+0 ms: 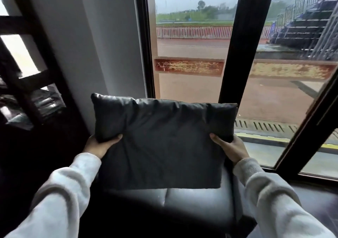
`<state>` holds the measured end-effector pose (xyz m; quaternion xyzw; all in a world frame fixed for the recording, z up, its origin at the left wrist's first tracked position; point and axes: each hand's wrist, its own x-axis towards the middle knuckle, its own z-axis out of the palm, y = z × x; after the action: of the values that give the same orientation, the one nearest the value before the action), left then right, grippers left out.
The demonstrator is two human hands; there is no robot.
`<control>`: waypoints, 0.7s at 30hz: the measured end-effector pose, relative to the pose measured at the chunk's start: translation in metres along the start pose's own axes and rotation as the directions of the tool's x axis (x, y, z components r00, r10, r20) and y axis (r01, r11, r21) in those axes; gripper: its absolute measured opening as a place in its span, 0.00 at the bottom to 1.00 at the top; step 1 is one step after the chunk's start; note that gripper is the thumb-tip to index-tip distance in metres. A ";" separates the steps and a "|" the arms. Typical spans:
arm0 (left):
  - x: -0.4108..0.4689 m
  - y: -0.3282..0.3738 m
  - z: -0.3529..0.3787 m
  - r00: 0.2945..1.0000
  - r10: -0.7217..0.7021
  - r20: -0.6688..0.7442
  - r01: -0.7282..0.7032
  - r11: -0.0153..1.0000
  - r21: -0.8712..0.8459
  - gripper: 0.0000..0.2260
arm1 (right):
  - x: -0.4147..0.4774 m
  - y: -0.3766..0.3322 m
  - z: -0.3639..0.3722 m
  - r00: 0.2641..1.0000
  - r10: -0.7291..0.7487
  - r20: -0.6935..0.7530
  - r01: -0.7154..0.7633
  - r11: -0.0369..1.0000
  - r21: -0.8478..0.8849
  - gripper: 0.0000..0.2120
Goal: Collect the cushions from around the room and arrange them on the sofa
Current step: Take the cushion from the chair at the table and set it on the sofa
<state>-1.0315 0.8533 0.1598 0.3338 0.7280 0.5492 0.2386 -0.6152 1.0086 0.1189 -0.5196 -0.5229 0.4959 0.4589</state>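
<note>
At the far left stands a dark lattice partition [27, 69], and just beside it a pale wall [87, 45] runs down behind the seat.

The left hand [99, 144] is closed on the left edge of the dark cushion [162, 139], thumb on the front face, fingers hidden behind it. The light grey sleeve [60, 188] runs back toward the camera.

The cushion is held upright and clear of the seat, between both hands. Its top edge faces the window [190, 42]; its lower edge hangs just above the seat of the dark sofa [173, 199]. Whether the lower edge touches the seat cannot be told.

The right hand [231, 149] is closed on the right edge of the cushion in the same manner, thumb in front.

To the right, the dark window frame [236, 42] divides the glass; a paved area shows outside.

Step in hand, as judged: placing one collected cushion on the sofa. The next move calls for lowering the cushion until its lower edge meets the seat, leaning it toward the back edge, then releasing both hands together. No other cushion is in view.
</note>
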 end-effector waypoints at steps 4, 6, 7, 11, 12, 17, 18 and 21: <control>0.088 -0.022 0.013 0.999 -0.013 0.048 0.014 1.000 -0.013 0.29 | 0.048 0.013 0.047 0.995 0.008 -0.099 -0.010 1.000 -0.011 0.40; 0.127 -0.026 0.026 0.996 -0.018 0.092 0.019 1.000 -0.006 0.29 | 0.068 0.018 0.060 0.986 0.020 -0.166 -0.023 1.000 -0.013 0.36; 0.145 -0.027 0.034 0.992 -0.006 0.123 0.006 1.000 0.006 0.29 | 0.078 0.020 0.065 0.979 0.024 -0.202 -0.028 0.999 -0.016 0.35; 0.206 -0.035 0.085 0.974 0.029 0.225 -0.042 0.998 0.054 0.30 | 0.116 0.030 0.063 0.957 0.030 -0.288 -0.042 0.998 -0.036 0.33; 0.216 -0.038 0.101 0.968 0.014 0.251 -0.030 0.998 0.061 0.30 | 0.126 0.033 0.060 0.955 0.040 -0.294 -0.052 0.998 -0.035 0.30; 0.256 -0.066 0.185 0.923 -0.092 0.373 0.074 0.995 0.061 0.31 | 0.184 0.057 0.028 0.945 0.069 -0.320 -0.104 0.990 -0.096 0.22; 0.262 -0.074 0.203 0.917 -0.103 0.386 0.086 0.994 0.061 0.30 | 0.197 0.067 0.020 0.942 0.075 -0.327 -0.116 0.988 -0.107 0.24; 0.277 -0.102 0.258 0.901 -0.128 0.415 0.109 0.992 0.069 0.29 | 0.237 0.104 -0.007 0.938 0.109 -0.331 -0.151 0.983 -0.104 0.33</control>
<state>-1.0541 1.2079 -0.0061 0.4043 0.6908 0.4330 0.4146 -0.6085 1.2424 0.0071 -0.6556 -0.4358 0.3987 0.4704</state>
